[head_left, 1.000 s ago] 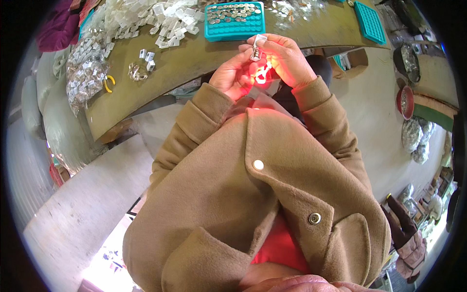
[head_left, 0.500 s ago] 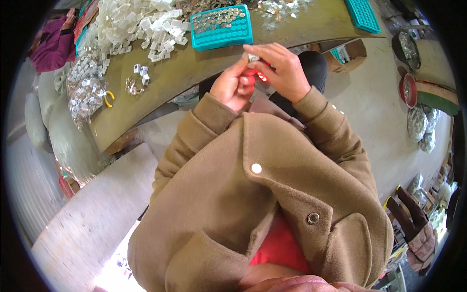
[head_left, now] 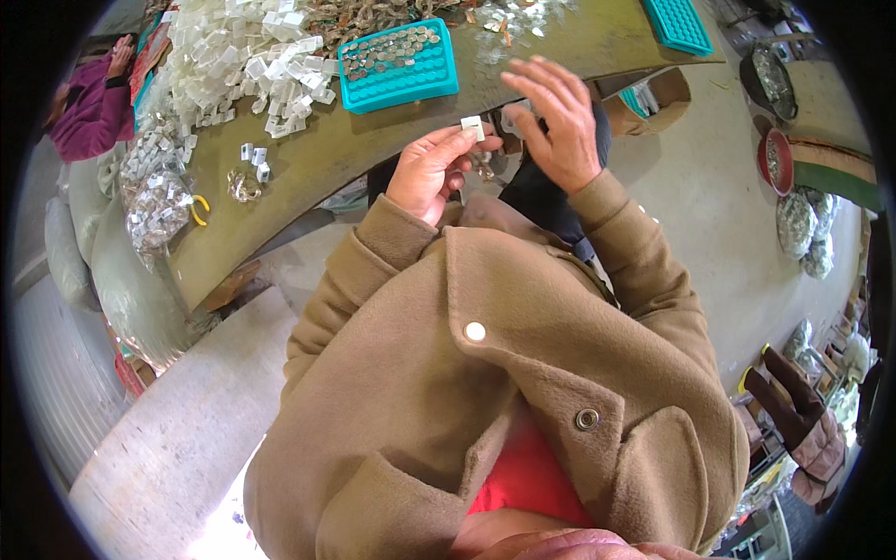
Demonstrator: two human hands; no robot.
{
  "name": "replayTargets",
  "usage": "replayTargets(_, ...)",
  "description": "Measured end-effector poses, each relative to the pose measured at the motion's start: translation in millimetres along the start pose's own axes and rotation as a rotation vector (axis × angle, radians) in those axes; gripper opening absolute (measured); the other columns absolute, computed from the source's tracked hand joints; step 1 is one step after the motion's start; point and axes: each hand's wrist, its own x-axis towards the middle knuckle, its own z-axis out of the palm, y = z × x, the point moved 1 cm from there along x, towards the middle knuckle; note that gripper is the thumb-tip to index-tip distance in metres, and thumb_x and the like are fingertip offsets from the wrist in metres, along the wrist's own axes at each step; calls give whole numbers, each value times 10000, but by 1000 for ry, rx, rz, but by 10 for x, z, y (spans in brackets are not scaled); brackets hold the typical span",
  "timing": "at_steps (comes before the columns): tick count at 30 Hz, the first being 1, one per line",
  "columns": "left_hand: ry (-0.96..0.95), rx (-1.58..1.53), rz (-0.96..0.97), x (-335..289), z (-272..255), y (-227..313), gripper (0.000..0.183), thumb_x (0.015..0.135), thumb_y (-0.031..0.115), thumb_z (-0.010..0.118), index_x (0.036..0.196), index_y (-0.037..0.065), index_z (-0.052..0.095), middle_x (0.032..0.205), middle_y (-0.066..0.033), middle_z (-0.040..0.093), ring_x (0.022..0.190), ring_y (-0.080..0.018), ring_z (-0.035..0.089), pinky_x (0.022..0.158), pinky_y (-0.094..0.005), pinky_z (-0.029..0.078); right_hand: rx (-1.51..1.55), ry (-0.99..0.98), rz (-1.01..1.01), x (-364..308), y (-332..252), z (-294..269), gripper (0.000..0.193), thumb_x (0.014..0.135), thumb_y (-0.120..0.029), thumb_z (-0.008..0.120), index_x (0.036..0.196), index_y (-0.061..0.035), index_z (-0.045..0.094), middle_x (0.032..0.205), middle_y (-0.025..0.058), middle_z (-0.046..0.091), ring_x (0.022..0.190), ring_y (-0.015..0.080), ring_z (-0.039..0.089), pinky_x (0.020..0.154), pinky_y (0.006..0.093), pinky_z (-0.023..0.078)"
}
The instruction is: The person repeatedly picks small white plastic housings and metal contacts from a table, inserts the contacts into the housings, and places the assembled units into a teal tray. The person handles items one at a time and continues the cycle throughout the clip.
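White plastic is the small piece (head_left: 473, 127) which the left hand (head_left: 422, 175) grips at its tips, thumb against fingers; it is in front of the near edge of the bench (head_left: 219, 233), above the lap. The right hand (head_left: 566, 138) is near it but apart, its fingers spread and, as far as I can see, holding nothing.

In my judgement, the piece could slip, because only one hand pinches it, and it would then fall to the lap or floor, since no bench is under it. A careless push at the nearer teal tray (head_left: 403, 93) could also spill the round metal discs (head_left: 390, 51).

Counting: one piece in the hand, three small white blocks (head_left: 262, 172) lying separate, one wire bundle (head_left: 245, 185), one yellow-handled tool (head_left: 200, 210), two teal trays, the other one being farther right (head_left: 678, 25). The discs and the white pile (head_left: 291, 79) are too crowded for a sure count.
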Motion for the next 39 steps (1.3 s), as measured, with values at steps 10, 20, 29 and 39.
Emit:
replayTargets(10,69,91,123,45,-62,31,207,951,169,590,1035,-1,674,797,-50,674,699,-107,638,670,-233,502,-297,-149,22,-52,106,209,416,796,-397,726,1179,-244,669,1433,34,469,1399,282,310,1141,493,189)
replayTargets(20,29,19,-9,48,-150,-40,291,986,202,524,1149,-19,621,760,8,611,757,-141,656,713,-277,534,-86,114,-210,-145,342,314,162,731,-152,731,891,-163,705,953,-27,664,906,204,603,863,381,445)
replayTargets(29,0,-19,40,16,-130,0,374,1001,269,521,1202,-41,585,887,-54,668,866,-183,676,776,-330,556,124,-21,301,216,326,323,66,830,-127,675,876,-80,681,803,80,672,744,267,634,692,338,489)
replayTargets(39,-103,-211,61,-56,-157,171,357,1016,300,496,1186,-1,584,1028,-92,687,827,-134,660,787,-295,559,1160,-179,618,273,-215,119,112,924,-109,644,984,-16,654,1048,29,649,988,82,568,870,240,438)
